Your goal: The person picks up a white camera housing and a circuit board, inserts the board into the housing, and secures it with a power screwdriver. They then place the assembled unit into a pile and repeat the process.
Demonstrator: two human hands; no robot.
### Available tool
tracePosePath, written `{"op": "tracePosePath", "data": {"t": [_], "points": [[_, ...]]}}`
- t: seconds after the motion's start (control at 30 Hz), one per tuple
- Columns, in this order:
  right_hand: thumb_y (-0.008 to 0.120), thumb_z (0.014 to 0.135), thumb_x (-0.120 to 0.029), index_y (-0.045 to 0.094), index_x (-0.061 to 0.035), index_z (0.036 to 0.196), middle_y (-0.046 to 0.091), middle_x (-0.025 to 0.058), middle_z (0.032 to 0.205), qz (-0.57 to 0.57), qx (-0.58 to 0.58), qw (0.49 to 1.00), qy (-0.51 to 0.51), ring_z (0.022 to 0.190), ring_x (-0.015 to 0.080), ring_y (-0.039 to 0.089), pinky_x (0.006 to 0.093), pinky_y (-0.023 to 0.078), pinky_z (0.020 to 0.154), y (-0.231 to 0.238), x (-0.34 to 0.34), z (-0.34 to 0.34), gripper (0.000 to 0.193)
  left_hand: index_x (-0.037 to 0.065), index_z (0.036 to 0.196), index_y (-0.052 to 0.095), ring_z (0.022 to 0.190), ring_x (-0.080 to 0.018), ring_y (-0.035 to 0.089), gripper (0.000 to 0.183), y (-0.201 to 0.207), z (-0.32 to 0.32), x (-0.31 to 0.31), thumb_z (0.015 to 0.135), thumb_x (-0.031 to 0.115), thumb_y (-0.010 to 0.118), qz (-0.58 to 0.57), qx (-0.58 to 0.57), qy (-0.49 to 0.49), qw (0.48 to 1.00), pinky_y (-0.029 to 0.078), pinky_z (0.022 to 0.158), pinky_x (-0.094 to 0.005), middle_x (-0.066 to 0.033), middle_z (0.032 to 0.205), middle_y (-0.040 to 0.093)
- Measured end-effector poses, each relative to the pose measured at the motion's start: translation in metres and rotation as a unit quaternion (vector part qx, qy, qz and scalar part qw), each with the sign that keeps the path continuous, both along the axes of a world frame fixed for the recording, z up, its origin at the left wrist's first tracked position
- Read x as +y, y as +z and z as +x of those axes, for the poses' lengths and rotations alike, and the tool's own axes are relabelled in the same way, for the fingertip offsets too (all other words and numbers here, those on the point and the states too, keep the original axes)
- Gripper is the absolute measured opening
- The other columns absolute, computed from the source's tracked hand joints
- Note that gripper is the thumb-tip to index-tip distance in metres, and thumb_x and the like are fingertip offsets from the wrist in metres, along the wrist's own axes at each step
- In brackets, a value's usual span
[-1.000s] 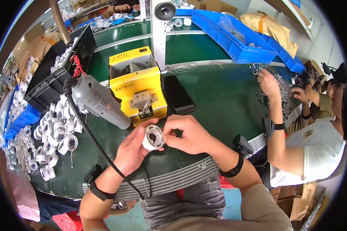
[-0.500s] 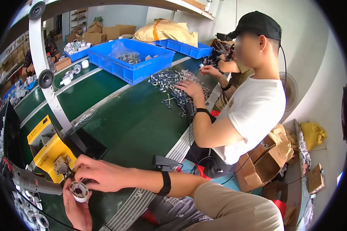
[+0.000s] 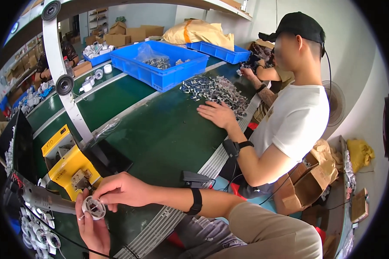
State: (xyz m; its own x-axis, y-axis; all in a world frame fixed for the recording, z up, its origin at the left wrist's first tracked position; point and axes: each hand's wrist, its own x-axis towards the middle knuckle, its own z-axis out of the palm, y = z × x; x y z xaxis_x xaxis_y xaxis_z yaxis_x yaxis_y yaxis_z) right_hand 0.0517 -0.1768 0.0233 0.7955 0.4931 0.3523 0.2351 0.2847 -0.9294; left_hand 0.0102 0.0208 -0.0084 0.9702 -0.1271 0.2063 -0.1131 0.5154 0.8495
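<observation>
Presently we find the work in hand at the near left corner of the green desk [image 3: 160,134], just in front of the yellow machine [image 3: 67,168]; the piece is a small white round housing [image 3: 94,207], ring-shaped with a dark hollow centre. Our left hand [image 3: 93,231] comes up from the lower edge, palm turned upward, fingers curled about the housing's outer wall and closed on it from beneath; our right hand [image 3: 123,190] reaches across from the right, wrist bent down, fingertips pinched at the housing's upper rim; whether they grip a small part there we cannot tell. We judge the housing light, stiff and moulded in plastic, smooth enough to slip if pinched on the curved side alone; the rim and outer wall look the soundest places to take hold, and the hollow middle is best left untouched. A grey power driver [image 3: 41,199] lies just left of the housing, touching neither hand so far as we can see; a heap of like white housings [image 3: 39,233] sits at the desk's left edge. Further along the right edge, another person's hand [image 3: 218,114] rests flat beside a pile of small metal parts [image 3: 216,90], well apart from ours; a blue bin [image 3: 160,64] stands beyond.
</observation>
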Motion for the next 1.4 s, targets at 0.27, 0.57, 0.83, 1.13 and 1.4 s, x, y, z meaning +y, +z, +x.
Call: {"op": "tracePosePath", "data": {"t": [0.27,0.57,0.83,1.13,1.4], "points": [[0.072,0.083,0.000,0.069,0.0020,0.102,0.071,0.0089,0.094,-0.089,-0.012,0.993,-0.081,0.085,0.0130,0.067,0.0265,0.055,0.076,0.000,-0.002,-0.001,0.019,0.004,0.144,0.035,0.130,-0.0242,0.043,0.056,0.016,0.005,-0.017,0.097,0.030,0.052,-0.062,-0.021,-0.084,0.994,0.034,0.108,-0.0383,-0.0118,0.146,0.040],[0.074,0.080,0.001,0.072,0.0008,0.096,0.070,0.0091,0.086,-0.124,-0.048,0.984,-0.115,0.078,0.0128,0.067,0.0239,0.053,0.068,-0.009,0.021,-0.009,0.017,0.008,0.146,0.033,0.135,-0.0255,0.038,0.047,0.001,-0.001,-0.003,0.101,0.021,0.042,-0.074,0.008,-0.074,0.995,0.028,0.113,-0.0416,-0.0125,0.146,0.040],[0.079,0.073,-0.001,0.073,-0.0030,0.092,0.069,0.0080,0.081,-0.142,-0.193,0.954,-0.183,0.072,0.0147,0.065,0.0265,0.051,0.066,-0.012,0.023,-0.007,0.020,0.007,0.145,0.033,0.128,-0.0179,0.042,0.043,0.004,-0.004,-0.006,0.103,0.017,0.040,-0.071,0.015,-0.095,0.993,0.032,0.109,-0.0335,-0.0081,0.144,0.041],[0.075,0.079,-0.003,0.057,-0.0034,0.119,0.062,0.0074,0.105,-0.026,-0.019,0.991,-0.126,0.093,0.0150,0.063,0.0288,0.054,0.079,-0.017,0.028,-0.009,0.044,0.007,0.152,0.018,0.131,-0.0233,0.040,0.060,-0.003,-0.003,-0.008,0.100,0.019,0.045,-0.022,-0.032,-0.080,0.996,0.027,0.112,-0.0379,-0.0125,0.143,0.039],[0.072,0.080,-0.010,0.066,-0.0003,0.092,0.065,0.0105,0.085,-0.150,-0.099,0.974,-0.135,0.074,0.0203,0.068,0.0326,0.054,0.066,-0.019,0.018,0.001,0.017,0.005,0.136,0.044,0.087,-0.0200,0.068,0.038,0.002,0.004,-0.004,0.099,0.011,0.050,0.154,0.128,-0.028,0.979,0.061,0.069,-0.0287,-0.0104,0.113,0.062]]}}
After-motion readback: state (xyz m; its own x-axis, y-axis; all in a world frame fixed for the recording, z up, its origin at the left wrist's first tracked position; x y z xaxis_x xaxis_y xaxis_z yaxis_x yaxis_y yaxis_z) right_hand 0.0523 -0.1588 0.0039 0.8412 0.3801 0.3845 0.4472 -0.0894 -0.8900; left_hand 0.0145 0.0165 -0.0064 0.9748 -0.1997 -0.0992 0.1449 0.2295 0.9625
